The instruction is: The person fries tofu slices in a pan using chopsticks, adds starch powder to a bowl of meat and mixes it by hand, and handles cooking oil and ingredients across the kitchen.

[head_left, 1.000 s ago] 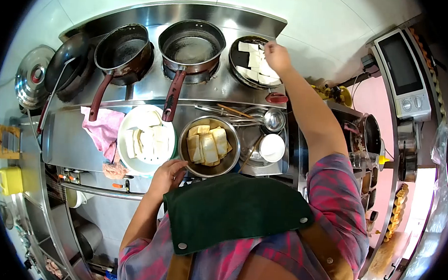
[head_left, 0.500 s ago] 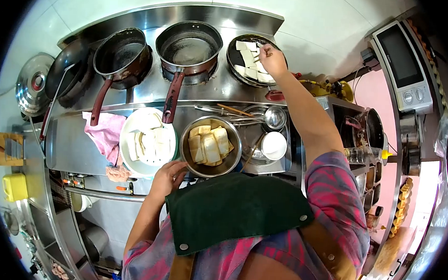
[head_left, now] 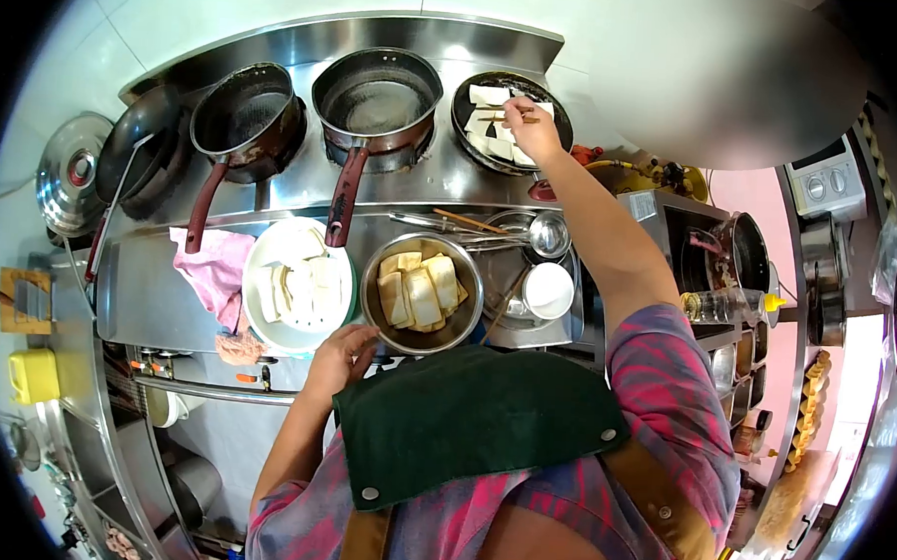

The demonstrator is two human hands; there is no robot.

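Observation:
My right hand (head_left: 532,127) is closed around thin wooden chopsticks (head_left: 491,118) above the frying pan (head_left: 463,108) on the back right of the stove. White rectangular slices (head_left: 490,96), possibly tofu or turnip cake, lie in that pan; my hand hides a few of them. Down at the counter's front edge, my left hand (head_left: 341,357) has loosely bent fingers and nothing visible in it. Its fingertips are close to the steel bowl (head_left: 372,322), which holds browned slices (head_left: 425,297). Left of that stands a white bowl (head_left: 251,306) of pale slices (head_left: 308,289).
Two deep pans (head_left: 376,95) (head_left: 240,116) sit on the stove with handles toward me. A pink cloth (head_left: 209,270) lies beside the white bowl. A ladle (head_left: 549,234) and a white cup (head_left: 548,290) are on the right. A blurred grey shape (head_left: 728,77) covers the upper right.
My right hand has moved slightly left and down over the frying pan, and the chopsticks show more clearly. The blurred shape has entered at upper right. My left hand has barely moved.

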